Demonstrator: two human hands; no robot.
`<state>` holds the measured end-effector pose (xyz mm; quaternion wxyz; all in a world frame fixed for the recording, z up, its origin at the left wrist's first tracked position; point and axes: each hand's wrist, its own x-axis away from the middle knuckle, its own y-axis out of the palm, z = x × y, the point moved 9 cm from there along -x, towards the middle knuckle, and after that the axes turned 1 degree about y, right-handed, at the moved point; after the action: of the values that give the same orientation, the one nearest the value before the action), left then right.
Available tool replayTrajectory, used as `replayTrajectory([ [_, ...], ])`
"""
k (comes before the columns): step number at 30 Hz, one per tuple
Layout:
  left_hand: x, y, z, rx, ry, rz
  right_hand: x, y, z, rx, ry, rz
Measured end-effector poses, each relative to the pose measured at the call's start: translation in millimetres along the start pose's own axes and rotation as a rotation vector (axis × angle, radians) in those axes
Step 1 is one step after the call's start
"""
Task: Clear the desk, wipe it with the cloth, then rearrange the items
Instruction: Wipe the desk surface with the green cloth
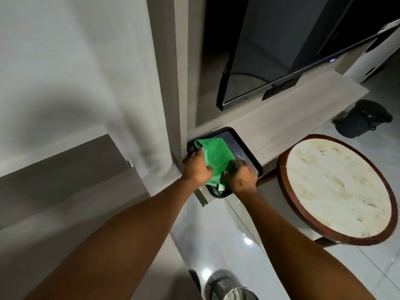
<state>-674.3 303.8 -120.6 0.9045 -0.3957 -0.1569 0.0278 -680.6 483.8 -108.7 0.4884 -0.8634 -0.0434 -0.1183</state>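
My left hand (198, 167) and right hand (243, 177) rest side by side on the cloth (214, 158), which lies in the tray (249, 146). The tray sits on the near left end of the desk (292, 118), tight against the wall post (173, 83) to its left. Behind the tray, farther along the desk, the television (281, 50) hangs above the desktop. To the tray's right, just off the desk's front edge, stands the round table (337, 189). Beyond that table, well right of the tray, a bin (361, 120) sits on the floor. A metal can (231, 289) stands on the floor nearer me than the tray, between my forearms.
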Motion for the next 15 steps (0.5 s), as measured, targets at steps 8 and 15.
replayTrajectory([
  [8, 114, -57, -57, -0.389, 0.272, 0.070, 86, 54, -121, 0.268, -0.465, -0.036],
  [15, 256, -163, -208, -0.515, 0.049, 0.150, 234, 142, -250, 0.301, -0.804, -0.187],
])
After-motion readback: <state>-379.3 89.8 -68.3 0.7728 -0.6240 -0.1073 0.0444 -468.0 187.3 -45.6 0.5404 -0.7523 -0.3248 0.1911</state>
